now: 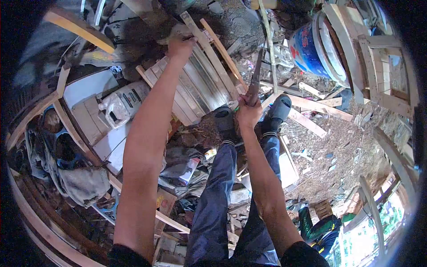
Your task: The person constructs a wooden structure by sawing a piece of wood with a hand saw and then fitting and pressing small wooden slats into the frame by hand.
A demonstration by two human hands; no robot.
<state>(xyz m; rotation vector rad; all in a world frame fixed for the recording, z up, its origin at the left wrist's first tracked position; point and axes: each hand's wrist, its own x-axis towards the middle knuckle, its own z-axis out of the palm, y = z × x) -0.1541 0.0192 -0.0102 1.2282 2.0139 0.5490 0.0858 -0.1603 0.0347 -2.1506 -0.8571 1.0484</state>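
Note:
My left hand (180,46) is at the upper end of a slatted wooden panel (189,84), fingers closed. A small dark thing shows at its fingertips, too small to name. My right hand (249,115) grips the lower end of a long dark tool (255,78), which points up and away; its exact type is unclear. The tool is just right of a long wooden strip (224,55) along the panel's right side. My feet in grey sandals (279,109) stand below the panel, one on either side of my right hand.
At the right are a blue bucket (311,49) and a wooden frame (396,75). Loose wood strips (316,107) lie on the littered ground. To the left are a white plastic container (119,109), a grey cloth (84,182) and a wooden beam (80,31). A cardboard box (164,207) sits lower left.

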